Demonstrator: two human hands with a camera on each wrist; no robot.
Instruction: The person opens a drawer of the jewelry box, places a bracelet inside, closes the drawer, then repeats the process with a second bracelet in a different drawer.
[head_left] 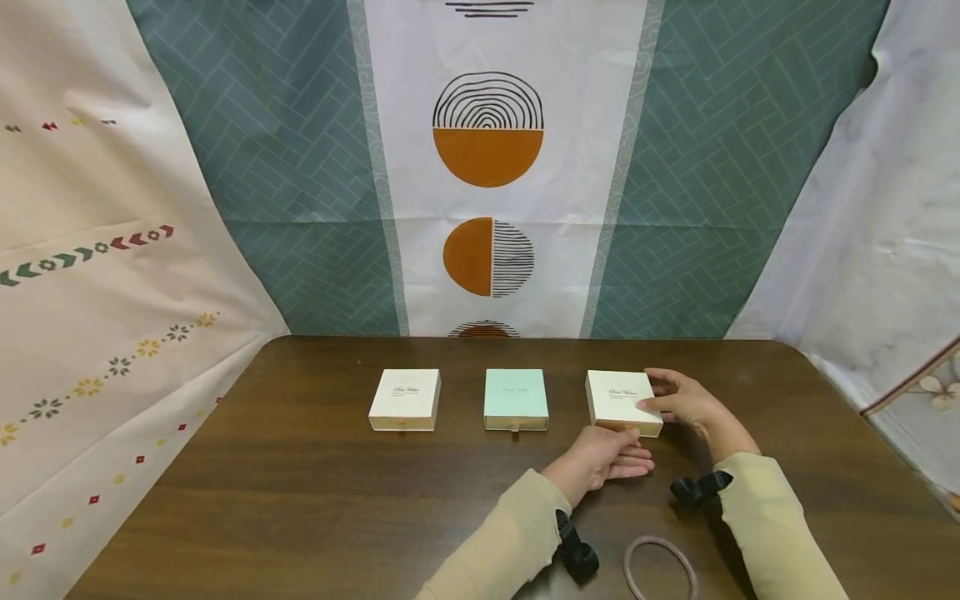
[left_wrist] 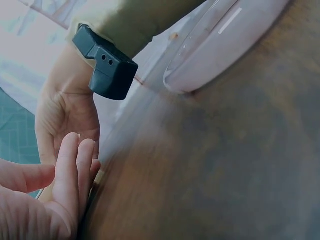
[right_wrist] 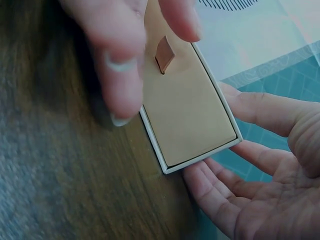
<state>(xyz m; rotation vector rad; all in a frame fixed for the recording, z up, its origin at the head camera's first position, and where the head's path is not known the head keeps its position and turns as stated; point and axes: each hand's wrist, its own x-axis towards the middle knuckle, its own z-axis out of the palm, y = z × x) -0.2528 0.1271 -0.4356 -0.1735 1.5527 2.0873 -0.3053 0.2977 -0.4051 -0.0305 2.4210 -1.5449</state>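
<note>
A white drawer box point(head_left: 617, 393) with dark lettering sits at the right of the row. My right hand point(head_left: 686, 407) grips it by its right side, thumb on top. Close at the box's front is my left hand point(head_left: 606, 457), its fingers extended. The right wrist view shows the box's tan drawer front point(right_wrist: 190, 112), pushed in flush with the white sleeve, and a small brown pull tab point(right_wrist: 165, 54). Left-hand fingers point(right_wrist: 120, 85) hang beside that tab, apart from it. Nearer the front lies a pale mauve bangle point(head_left: 658, 540), seen large in the left wrist view.
A mint-green drawer box point(head_left: 516, 392) stands mid-row, its tab facing front. Farther left is another white box point(head_left: 406, 392). All rest on a dark brown wooden table point(head_left: 300, 500), with a patterned curtain point(head_left: 487, 200) hanging behind its far edge.
</note>
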